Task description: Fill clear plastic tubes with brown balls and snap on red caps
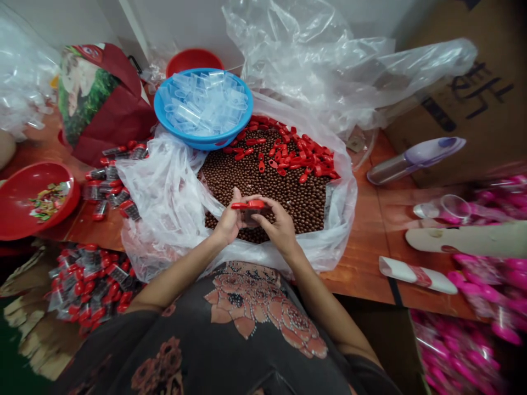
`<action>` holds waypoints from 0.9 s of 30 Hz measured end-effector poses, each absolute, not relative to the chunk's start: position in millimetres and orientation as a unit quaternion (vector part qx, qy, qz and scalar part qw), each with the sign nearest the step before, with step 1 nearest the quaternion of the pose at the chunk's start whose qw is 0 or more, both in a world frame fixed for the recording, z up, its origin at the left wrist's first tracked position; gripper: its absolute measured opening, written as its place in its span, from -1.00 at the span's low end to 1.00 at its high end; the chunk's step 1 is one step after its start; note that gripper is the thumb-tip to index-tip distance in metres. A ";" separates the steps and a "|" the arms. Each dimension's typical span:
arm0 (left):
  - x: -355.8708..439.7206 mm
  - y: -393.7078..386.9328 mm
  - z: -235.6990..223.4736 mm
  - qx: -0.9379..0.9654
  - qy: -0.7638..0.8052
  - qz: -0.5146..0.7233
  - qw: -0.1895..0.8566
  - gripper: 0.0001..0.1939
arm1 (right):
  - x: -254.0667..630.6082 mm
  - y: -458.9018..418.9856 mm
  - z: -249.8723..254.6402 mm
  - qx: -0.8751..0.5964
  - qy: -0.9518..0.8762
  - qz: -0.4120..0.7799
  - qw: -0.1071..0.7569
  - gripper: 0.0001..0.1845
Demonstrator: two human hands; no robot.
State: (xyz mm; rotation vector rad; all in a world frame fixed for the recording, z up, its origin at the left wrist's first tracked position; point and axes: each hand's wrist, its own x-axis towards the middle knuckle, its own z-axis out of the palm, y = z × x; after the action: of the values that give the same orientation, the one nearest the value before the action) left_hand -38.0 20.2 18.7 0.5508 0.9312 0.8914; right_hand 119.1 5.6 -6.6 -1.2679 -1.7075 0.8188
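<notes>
Over a bag of small round brown balls (280, 204), my two hands meet at a red plastic cap (255, 203). My left hand (229, 222) is closed around its left side, thumb raised. My right hand (280, 226) pinches the other side with thumb and fingers. Something clear, apparently a small tube, shows below the cap between the hands, partly hidden by fingers. Loose red caps (302, 156) lie on the balls toward the back. A blue bowl (164, 123) full of clear plastic tubes (206, 104) rests at the bag's back left edge.
Filled red-capped tubes (99, 280) are heaped at lower left, with more (109, 189) on the table. A red bowl (12, 192) holds colourful bits. On the right are a clear tube with a purple-white end (415, 159), a cardboard box (465, 109) and pink-capped items (457, 351).
</notes>
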 end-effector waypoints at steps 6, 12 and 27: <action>-24.6 10.8 19.1 0.234 0.459 0.430 0.742 -0.31 | 112.3 0.2 -6.7 -0.521 -0.675 0.310 0.420 -0.61; -22.7 14.0 2.5 0.213 0.460 0.459 0.730 -0.59 | 117.1 0.5 -18.8 -0.529 -0.651 0.334 0.430 -0.67; -29.7 19.9 -8.4 0.298 0.426 0.383 0.764 -0.59 | 127.2 16.4 -9.6 -0.534 -0.589 0.389 0.466 -0.74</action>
State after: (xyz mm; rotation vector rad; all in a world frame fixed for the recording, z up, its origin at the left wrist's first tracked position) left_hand -29.7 19.9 -8.4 0.6469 0.9263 0.8330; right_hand 127.2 16.4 -9.6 -1.3118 -1.4456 0.9543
